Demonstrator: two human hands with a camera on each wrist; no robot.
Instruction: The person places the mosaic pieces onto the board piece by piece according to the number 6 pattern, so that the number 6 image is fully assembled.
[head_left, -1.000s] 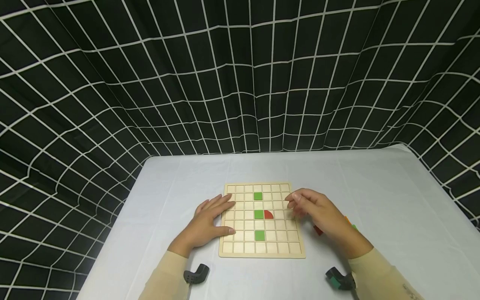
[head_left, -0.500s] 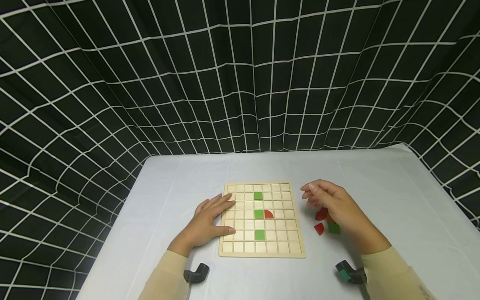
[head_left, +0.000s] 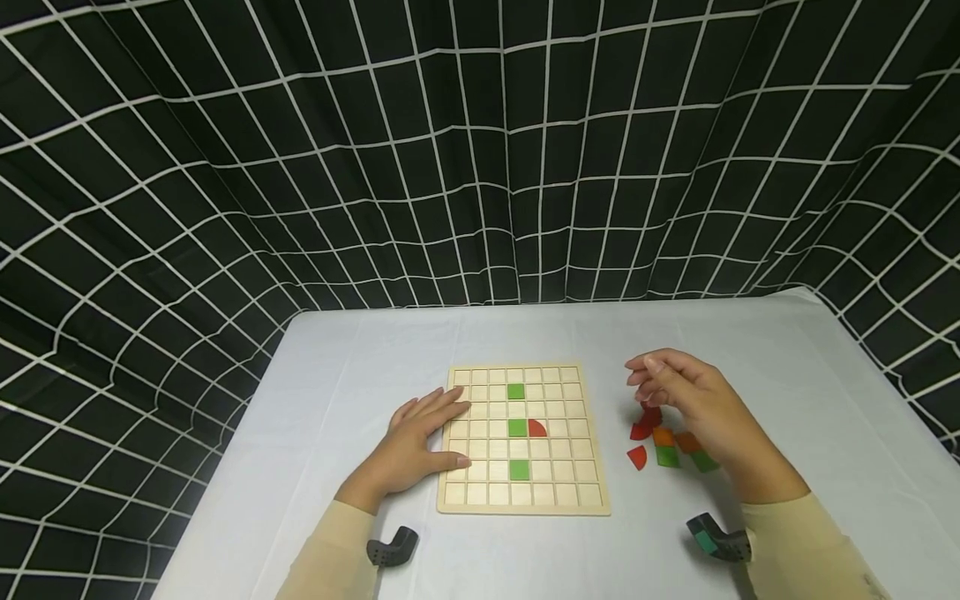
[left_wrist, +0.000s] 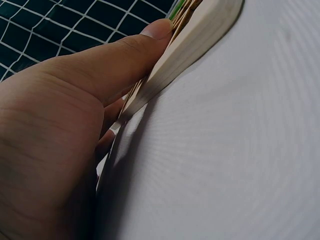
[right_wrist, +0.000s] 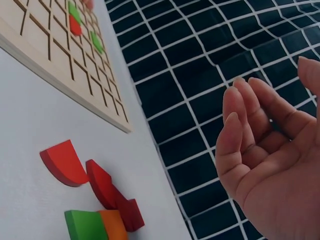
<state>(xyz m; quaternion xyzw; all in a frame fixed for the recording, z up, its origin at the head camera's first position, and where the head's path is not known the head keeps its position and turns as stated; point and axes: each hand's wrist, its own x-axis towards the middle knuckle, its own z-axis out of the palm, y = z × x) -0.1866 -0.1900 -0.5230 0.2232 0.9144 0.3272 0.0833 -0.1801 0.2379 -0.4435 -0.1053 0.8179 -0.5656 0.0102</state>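
Note:
My left hand [head_left: 408,450] rests on the left edge of a wooden grid board [head_left: 480,496], fingers spread and thumb over the rim. In the left wrist view its thumb [left_wrist: 125,55] lies along the board's edge. Green square tiles [head_left: 519,470] sit in three cells of one column, and a red quarter-circle tile [head_left: 537,428] lies right of the middle one. To the right of the board my right hand [head_left: 690,400] hovers with loosely bent fingers and nothing in them. Below it are loose red quarter-circle tiles [head_left: 637,457], orange pieces [head_left: 663,436] and green pieces [head_left: 667,457].
A white cloth covers the table [head_left: 360,350]. Black curtains with white grid lines [head_left: 480,167] rise behind it and at both sides. A black device sits at the left wrist [head_left: 392,547], and another black device [head_left: 718,538] at the right.
My right hand has moved right, from over the board's right edge to above the loose tiles, more of which now show. The left hand and the tiles on the board stay put.

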